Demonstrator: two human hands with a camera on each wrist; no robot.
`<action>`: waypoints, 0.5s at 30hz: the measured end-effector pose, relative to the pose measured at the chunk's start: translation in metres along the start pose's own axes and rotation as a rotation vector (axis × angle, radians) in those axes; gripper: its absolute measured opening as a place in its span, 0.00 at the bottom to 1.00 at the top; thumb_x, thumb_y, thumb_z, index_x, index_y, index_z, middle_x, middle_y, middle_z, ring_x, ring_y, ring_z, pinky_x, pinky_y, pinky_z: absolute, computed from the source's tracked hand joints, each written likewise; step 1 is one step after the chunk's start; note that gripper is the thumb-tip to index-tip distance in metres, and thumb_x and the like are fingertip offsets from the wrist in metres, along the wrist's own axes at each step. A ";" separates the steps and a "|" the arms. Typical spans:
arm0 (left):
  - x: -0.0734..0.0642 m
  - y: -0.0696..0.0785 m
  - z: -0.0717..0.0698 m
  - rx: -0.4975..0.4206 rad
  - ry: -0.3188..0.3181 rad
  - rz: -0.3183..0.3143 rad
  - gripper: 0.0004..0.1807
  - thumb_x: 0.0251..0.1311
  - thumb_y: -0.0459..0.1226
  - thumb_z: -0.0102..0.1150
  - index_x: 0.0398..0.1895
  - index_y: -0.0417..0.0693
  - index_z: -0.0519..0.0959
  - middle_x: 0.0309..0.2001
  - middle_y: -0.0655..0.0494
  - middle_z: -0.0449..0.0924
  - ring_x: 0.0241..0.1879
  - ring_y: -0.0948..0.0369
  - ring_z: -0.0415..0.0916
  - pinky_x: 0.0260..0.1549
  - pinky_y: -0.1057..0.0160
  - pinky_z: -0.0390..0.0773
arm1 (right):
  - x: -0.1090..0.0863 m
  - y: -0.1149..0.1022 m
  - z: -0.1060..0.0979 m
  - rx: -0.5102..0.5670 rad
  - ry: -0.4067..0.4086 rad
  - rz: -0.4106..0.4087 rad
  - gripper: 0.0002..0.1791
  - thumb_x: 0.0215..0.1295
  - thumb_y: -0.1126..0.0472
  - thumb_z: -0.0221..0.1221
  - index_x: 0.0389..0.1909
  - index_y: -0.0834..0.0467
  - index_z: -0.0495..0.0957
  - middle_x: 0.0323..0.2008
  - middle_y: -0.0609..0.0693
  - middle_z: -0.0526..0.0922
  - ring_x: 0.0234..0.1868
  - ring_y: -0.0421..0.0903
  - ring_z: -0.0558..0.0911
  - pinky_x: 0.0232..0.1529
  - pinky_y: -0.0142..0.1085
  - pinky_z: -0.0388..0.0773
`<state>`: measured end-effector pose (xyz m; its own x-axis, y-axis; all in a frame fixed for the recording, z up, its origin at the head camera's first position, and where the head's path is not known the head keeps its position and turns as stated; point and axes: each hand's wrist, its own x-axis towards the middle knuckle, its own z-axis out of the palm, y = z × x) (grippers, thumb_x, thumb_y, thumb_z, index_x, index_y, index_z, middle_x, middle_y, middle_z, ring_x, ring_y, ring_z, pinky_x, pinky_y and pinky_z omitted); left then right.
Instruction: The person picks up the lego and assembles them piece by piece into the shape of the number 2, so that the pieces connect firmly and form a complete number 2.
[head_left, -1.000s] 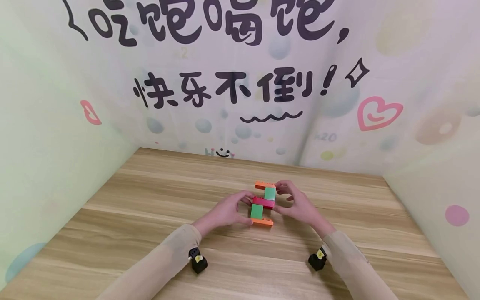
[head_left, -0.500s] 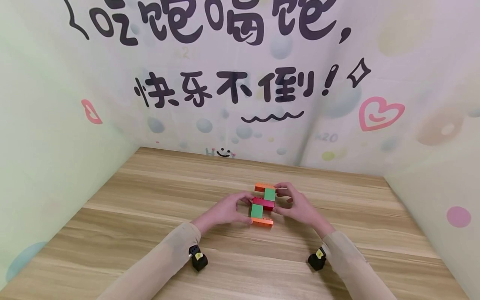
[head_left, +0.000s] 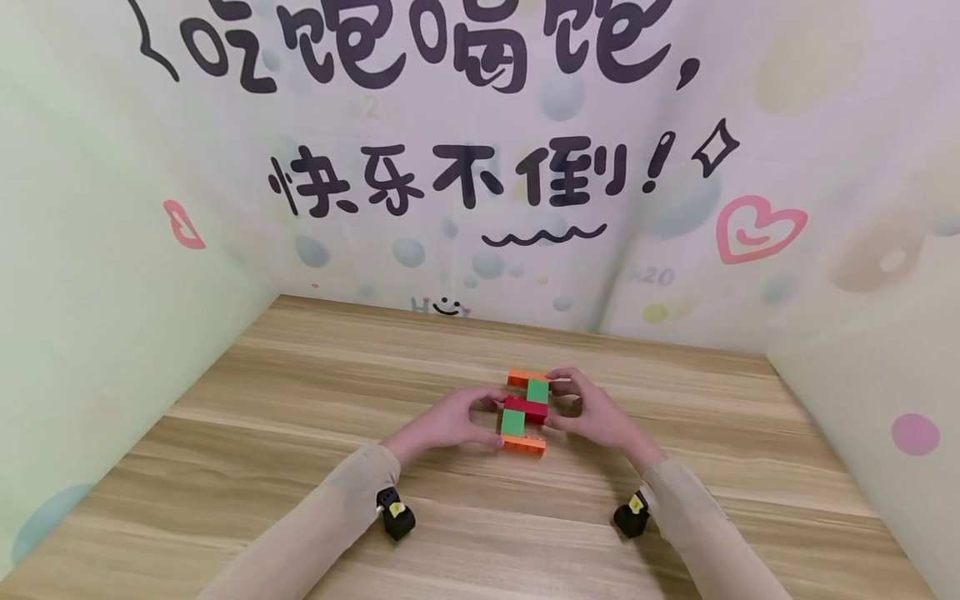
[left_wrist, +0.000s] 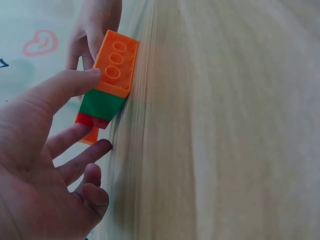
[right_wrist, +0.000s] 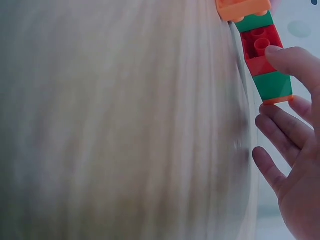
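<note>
A zigzag stack of toy building bricks is between the two hands over the wooden table. It joins an orange brick at each end, green bricks and a red brick in the middle. My left hand pinches it from the left, thumb on the near orange brick and a finger at the red one. From the right, my right hand holds it, its thumb on the red brick and a fingertip by the far end. The other fingers of both hands are spread loosely below in the wrist views.
The wood-grain table reaches back to a printed cloth backdrop, with pale side walls left and right. Small black devices sit at both wrists, under beige sleeves.
The brick stack has tipped slightly: its far orange end sits a little lower in the head view, the near end almost unchanged. Both hands keep their hold and have barely shifted.
</note>
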<state>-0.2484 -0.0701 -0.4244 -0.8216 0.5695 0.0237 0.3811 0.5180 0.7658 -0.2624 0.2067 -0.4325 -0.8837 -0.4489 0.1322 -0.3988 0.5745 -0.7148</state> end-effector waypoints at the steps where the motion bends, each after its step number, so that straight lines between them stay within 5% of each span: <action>1: 0.000 0.000 0.000 0.001 -0.003 -0.001 0.36 0.51 0.43 0.75 0.65 0.50 0.73 0.66 0.49 0.73 0.67 0.49 0.68 0.68 0.43 0.66 | 0.000 0.001 0.000 0.001 -0.002 0.004 0.37 0.58 0.55 0.71 0.65 0.55 0.64 0.64 0.62 0.76 0.63 0.60 0.76 0.59 0.57 0.75; 15: 0.000 -0.002 -0.003 0.004 -0.025 0.000 0.37 0.50 0.44 0.74 0.65 0.49 0.73 0.66 0.48 0.74 0.66 0.49 0.69 0.68 0.44 0.66 | 0.002 0.003 0.001 -0.019 -0.018 0.012 0.36 0.58 0.55 0.70 0.64 0.56 0.66 0.62 0.60 0.77 0.63 0.59 0.77 0.61 0.55 0.76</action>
<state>-0.2500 -0.0732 -0.4241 -0.8107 0.5854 0.0079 0.3832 0.5204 0.7631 -0.2651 0.2066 -0.4352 -0.8841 -0.4539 0.1113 -0.3930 0.5930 -0.7027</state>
